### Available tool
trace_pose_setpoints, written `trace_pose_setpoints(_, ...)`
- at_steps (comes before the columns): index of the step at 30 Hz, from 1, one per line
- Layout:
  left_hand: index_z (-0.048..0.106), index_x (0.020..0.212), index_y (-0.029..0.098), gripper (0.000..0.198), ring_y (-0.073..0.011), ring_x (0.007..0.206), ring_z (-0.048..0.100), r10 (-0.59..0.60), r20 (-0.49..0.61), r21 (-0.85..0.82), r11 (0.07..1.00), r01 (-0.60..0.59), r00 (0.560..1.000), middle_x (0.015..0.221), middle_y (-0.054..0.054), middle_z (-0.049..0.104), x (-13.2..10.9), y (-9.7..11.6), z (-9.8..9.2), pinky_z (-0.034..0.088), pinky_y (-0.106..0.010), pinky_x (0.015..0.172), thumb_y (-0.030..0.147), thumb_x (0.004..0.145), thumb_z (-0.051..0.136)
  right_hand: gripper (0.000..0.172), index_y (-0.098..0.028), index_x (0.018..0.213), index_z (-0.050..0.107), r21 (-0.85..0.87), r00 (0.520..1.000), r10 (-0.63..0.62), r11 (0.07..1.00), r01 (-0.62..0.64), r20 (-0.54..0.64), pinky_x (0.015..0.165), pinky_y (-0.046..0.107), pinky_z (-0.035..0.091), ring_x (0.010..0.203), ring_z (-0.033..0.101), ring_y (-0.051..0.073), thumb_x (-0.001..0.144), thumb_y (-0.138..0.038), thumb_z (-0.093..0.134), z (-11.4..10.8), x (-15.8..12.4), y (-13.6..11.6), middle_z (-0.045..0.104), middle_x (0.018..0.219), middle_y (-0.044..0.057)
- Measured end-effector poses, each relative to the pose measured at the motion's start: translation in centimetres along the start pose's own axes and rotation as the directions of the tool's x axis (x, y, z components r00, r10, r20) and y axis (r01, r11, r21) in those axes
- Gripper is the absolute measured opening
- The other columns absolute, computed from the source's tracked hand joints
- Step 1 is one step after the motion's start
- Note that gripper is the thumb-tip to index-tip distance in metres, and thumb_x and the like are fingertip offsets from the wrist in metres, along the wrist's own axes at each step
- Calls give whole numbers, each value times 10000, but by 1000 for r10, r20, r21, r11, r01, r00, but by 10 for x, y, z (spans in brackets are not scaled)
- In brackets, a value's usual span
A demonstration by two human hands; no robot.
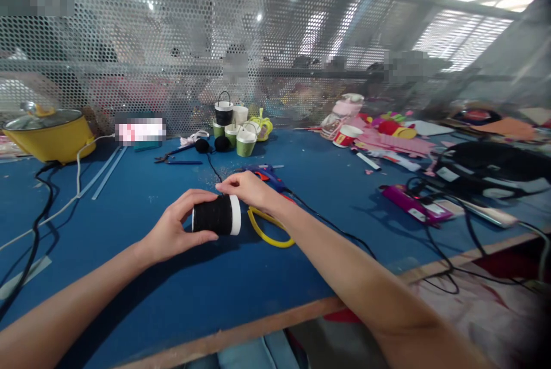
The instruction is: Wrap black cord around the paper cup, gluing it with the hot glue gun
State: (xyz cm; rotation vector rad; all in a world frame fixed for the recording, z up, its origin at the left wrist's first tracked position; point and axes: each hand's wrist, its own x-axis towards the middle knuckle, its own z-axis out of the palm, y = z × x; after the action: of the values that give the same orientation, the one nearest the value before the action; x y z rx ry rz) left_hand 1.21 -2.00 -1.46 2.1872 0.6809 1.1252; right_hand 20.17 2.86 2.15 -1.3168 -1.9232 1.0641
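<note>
My left hand [181, 221] is closed around a cup [213, 215] wrapped in black yarn, lying on its side above the blue table, its white rim turned right. My right hand [244, 186] is just above the cup, thumb and fingertips pinched together. A thin strand of black yarn [214, 168] runs down to those fingertips from a black yarn ball [202, 146] farther back. Beside it sits a second black ball [221, 143]. Yellow-handled scissors [273, 241] lie under my right wrist, partly hidden. Behind that hand is a blue glue gun [264, 171].
Small green and white cups [246, 144] and a black cup with a handle [224, 112] stand at the back. Pliers [166, 158] lie left of them. A yellow pot [51, 133] is far left. Cables, a purple box [415, 205] and a black bag [491, 165] occupy the right.
</note>
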Motion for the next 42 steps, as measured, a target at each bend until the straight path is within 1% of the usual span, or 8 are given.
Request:
trace_pose_setpoints(4, 449, 1137, 233, 451, -245, 1073, 464, -12, -54, 46, 999, 14, 998, 1122, -96, 469, 1, -1, 0, 398, -434, 907, 246, 731, 645, 369, -161, 568, 532, -56, 994, 20, 998, -26, -107, 481, 243, 323, 488, 447, 93, 756, -477, 515, -15, -11, -15, 535, 544, 21)
trace_pose_setpoints(10, 419, 1156, 235, 497, -240, 1080, 452, -31, -88, 88, 995, 39, 996, 1128, -85, 465, 0, -3, 1, 379, -430, 926, 252, 718, 654, 252, -148, 613, 532, 261, 987, 77, 959, -112, 142, 448, 209, 309, 480, 437, 71, 719, -371, 584, -13, -27, -15, 493, 523, -16)
trace_pose_setpoints(15, 330, 1239, 205, 631, -241, 1057, 485, -241, -60, -1, 970, 242, 969, 1163, -101, 466, 0, -3, 2, 422, -393, 884, 322, 709, 650, 191, -155, 653, 525, 315, 998, -14, 949, -6, 59, 509, 221, 345, 506, 441, 70, 699, -325, 600, 5, -32, -1, 494, 544, -39)
trace_pose_setpoints(19, 380, 1194, 183, 488, -203, 884, 560, -357, -15, -79, 931, 355, 934, 1027, -73, 549, 1, -4, 1, 487, -342, 752, 361, 776, 558, 203, -166, 665, 512, 215, 994, -80, 975, 62, 73, 532, 233, 358, 535, 456, 83, 734, -347, 572, 8, -36, 0, 504, 575, -33)
trace_pose_setpoints(25, 401, 1166, 191, 497, -224, 958, 537, -266, -24, 58, 962, 267, 964, 1091, -88, 532, 1, -4, 2, 452, -371, 822, 339, 739, 607, 288, -186, 954, 531, 154, 988, -107, 980, 124, -116, 737, 290, 413, 869, 536, 153, 815, -430, 465, 3, -30, 3, 583, 918, 57)
trace_pose_setpoints(30, 357, 1207, 198, 546, -228, 1003, 518, -192, 24, 114, 976, 188, 981, 1112, -94, 517, -1, -2, 2, 424, -371, 865, 334, 744, 612, 482, -167, 923, 617, 210, 991, -89, 975, 67, 97, 836, 333, 384, 940, 535, 172, 855, -527, 304, 2, -23, -3, 609, 973, 84)
trace_pose_setpoints(38, 299, 1283, 232, 577, -233, 1070, 472, -90, 104, 217, 974, 65, 991, 1208, -97, 473, -2, -1, 1, 394, -369, 901, 332, 783, 571, 495, -126, 857, 618, 227, 981, -138, 968, 106, 133, 740, 281, 420, 820, 562, 145, 843, -534, 338, 5, 2, -32, 633, 856, 81)
trace_pose_setpoints(42, 396, 1216, 200, 506, -246, 1052, 482, -129, 117, 260, 961, 95, 985, 1138, -102, 509, 0, 2, 0, 406, -372, 876, 368, 773, 573, 539, -116, 833, 613, 83, 972, -85, 994, 68, 220, 652, 230, 441, 753, 585, 122, 863, -534, 274, 15, 17, -29, 654, 824, 86)
